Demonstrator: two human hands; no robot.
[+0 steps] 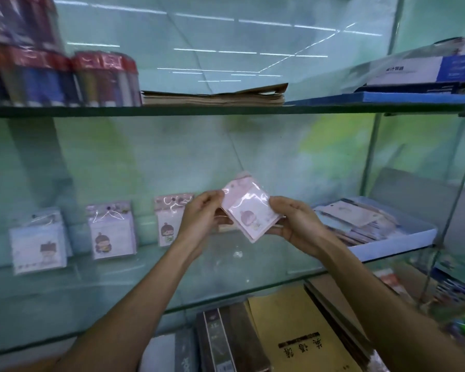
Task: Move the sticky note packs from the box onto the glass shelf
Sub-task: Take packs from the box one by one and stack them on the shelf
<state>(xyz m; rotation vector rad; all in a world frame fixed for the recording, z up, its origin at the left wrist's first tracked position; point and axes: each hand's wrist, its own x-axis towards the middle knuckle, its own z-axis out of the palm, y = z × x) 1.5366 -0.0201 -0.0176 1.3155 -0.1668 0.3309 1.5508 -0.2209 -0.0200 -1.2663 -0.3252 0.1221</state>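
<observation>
Both of my hands hold one pink sticky note pack (249,210) in clear wrap, tilted, above the middle of the glass shelf (145,280). My left hand (202,218) pinches its left edge and my right hand (298,224) grips its right side. Three packs lean against the back wall of the shelf: a blue one (38,242) at the left, a purple one (112,230), and a pink one (169,220) partly behind my left hand. The shallow blue box (387,244) at the shelf's right end holds several more packs.
An upper glass shelf (226,110) carries wrapped pen bundles (59,76), a stack of brown paper (212,96) and a blue-and-white box (419,73). Below the lower shelf lie yellow notebooks (301,331) and dark books (226,342).
</observation>
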